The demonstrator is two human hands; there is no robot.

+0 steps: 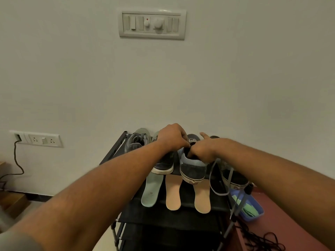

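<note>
Both hands met over a dark blue sneaker (pixel 192 168) that stood on the top shelf of a black shoe rack (pixel 170 217) against the wall. Its heel faced the camera and tipped slightly to the left. The left hand (pixel 172 136) reached over from the left with its fingers curled down onto the laced top of the sneaker. How exactly they pinched there was hidden by the knuckles. The right hand (pixel 203 151) came in from the right and gripped the sneaker at the edge of its opening, fingers curled, with the index finger sticking up and away. The two hands touched above the opening.

A grey lace (pixel 212 180) hung in a loose loop just below the right hand. Whether that hand held it could not be told.

To the left of the sneaker stood another dark shoe (pixel 164 164), and beyond it a grey shoe (pixel 136 141) near the wall. A further shoe (pixel 234 177) sat to the right, partly behind the right forearm. Three insoles lay over the front edge of the shelf, one pale green insole (pixel 151 192) and two beige insoles (pixel 173 193), side by side.

A blue basket (pixel 258 212) rested on the floor to the right of the rack. A switch panel (pixel 152 24) was fixed high on the wall.
</note>
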